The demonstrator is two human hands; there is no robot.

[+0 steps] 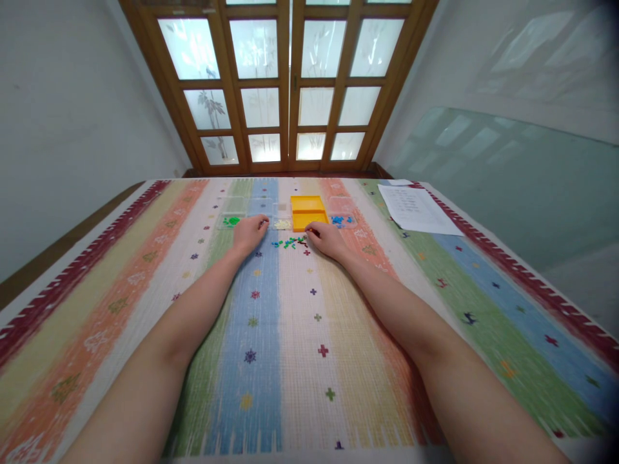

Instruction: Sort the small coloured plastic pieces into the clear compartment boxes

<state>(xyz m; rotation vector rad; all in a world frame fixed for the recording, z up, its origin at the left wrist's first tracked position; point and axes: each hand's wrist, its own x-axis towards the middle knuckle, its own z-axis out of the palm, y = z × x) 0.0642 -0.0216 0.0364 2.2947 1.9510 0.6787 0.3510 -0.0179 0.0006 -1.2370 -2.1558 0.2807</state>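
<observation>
Left of the yellow box (304, 222) is the left hand (250, 234); at its near edge, the right hand (327, 239), beside loose pieces (291, 243). Both curl; grip unclear.

Home-like room, glazed wooden doors (284, 84), striped patterned tablecloth (302, 361)

Striped cloth (256, 309) covering tabletop (309, 459), open yellow box (309, 212), clear boxes (351, 221), loose pieces (291, 243) lying toward twelve o'clock, papers (418, 209) resting toward two.
</observation>
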